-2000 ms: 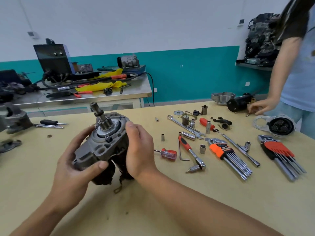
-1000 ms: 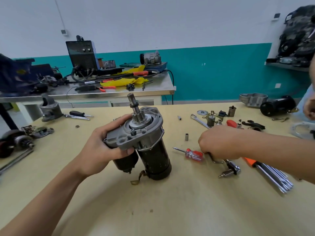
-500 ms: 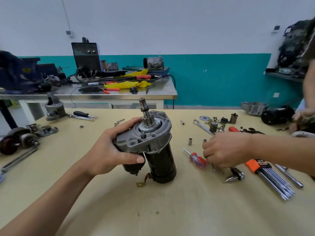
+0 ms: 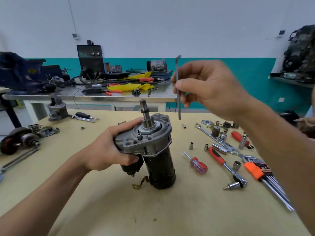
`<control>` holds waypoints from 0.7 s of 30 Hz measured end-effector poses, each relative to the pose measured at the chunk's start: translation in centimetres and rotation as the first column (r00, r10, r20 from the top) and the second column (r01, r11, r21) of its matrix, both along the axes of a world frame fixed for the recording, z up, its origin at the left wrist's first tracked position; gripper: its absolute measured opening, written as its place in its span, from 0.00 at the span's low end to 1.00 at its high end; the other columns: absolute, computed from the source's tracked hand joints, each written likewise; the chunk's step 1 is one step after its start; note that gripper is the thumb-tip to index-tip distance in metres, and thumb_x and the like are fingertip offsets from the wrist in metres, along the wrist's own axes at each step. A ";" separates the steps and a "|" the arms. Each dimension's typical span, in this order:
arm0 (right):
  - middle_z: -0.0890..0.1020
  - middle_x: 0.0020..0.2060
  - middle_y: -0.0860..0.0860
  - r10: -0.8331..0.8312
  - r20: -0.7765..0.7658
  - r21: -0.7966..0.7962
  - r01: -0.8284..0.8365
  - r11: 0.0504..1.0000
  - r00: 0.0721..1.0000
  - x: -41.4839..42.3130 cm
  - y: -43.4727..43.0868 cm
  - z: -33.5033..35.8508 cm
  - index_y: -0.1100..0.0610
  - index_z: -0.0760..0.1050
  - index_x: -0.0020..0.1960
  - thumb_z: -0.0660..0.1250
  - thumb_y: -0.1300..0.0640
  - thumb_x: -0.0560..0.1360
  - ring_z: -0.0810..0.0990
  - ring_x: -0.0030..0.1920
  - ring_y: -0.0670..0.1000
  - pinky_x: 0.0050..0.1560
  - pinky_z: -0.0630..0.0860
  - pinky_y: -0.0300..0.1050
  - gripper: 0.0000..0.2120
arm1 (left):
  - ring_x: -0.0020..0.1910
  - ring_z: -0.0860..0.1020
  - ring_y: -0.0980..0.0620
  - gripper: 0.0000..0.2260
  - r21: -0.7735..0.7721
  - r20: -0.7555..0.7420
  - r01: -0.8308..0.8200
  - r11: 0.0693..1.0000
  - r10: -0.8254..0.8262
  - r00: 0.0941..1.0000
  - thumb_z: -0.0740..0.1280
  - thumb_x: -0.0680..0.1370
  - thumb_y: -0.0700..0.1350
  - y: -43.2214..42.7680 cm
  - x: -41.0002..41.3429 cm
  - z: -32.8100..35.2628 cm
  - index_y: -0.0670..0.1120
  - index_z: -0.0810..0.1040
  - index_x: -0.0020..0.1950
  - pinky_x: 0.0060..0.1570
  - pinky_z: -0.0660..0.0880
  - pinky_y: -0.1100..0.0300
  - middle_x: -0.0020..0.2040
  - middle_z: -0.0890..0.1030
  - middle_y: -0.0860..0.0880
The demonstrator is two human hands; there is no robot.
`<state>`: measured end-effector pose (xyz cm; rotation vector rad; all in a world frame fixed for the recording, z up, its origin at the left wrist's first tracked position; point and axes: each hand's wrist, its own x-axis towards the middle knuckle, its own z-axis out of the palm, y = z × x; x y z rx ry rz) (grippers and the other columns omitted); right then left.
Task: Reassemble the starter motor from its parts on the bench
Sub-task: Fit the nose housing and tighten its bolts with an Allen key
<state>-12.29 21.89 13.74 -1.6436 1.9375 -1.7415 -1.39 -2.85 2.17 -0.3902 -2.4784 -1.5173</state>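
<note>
Workshop tabletop, frame centre | starter motor stands near upright, pinion shaft up | left hand grip wrapped round its flange | right hand grip pinching hex key, long arm vertical, tip above and right of flange bolt | next move probably down-left, keeping key axis vertical

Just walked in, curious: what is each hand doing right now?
Left hand: grips the starter motor.
Right hand: pinches a hex key.

black-bodied starter motor, grey hex key
</note>
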 end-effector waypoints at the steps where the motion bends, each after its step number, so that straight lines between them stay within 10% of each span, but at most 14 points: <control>1: 0.80 0.36 0.59 0.001 0.003 0.016 -0.001 1.000 1.000 0.1 -0.6 -0.4 0.59 0.79 0.47 0.66 0.67 0.77 0.78 0.31 0.50 0.33 0.78 0.43 0.05 | 0.64 0.80 0.46 0.41 -0.005 0.016 0.005 1.000 -0.005 1.000 0.75 0.65 0.31 -0.2 -0.3 0.3 0.47 0.67 0.77 0.63 0.76 0.54 0.67 0.80 0.46; 21: 0.80 0.37 0.49 0.121 0.085 0.055 -0.126 0.990 0.989 -2.0 -3.6 -3.1 0.55 0.79 0.48 0.59 0.67 0.82 0.75 0.33 0.44 0.33 0.75 0.39 0.12 | 0.59 0.82 0.46 0.39 0.066 0.102 0.074 0.995 -0.081 0.991 0.75 0.63 0.35 -1.0 -1.3 0.6 0.43 0.69 0.74 0.54 0.79 0.58 0.64 0.82 0.45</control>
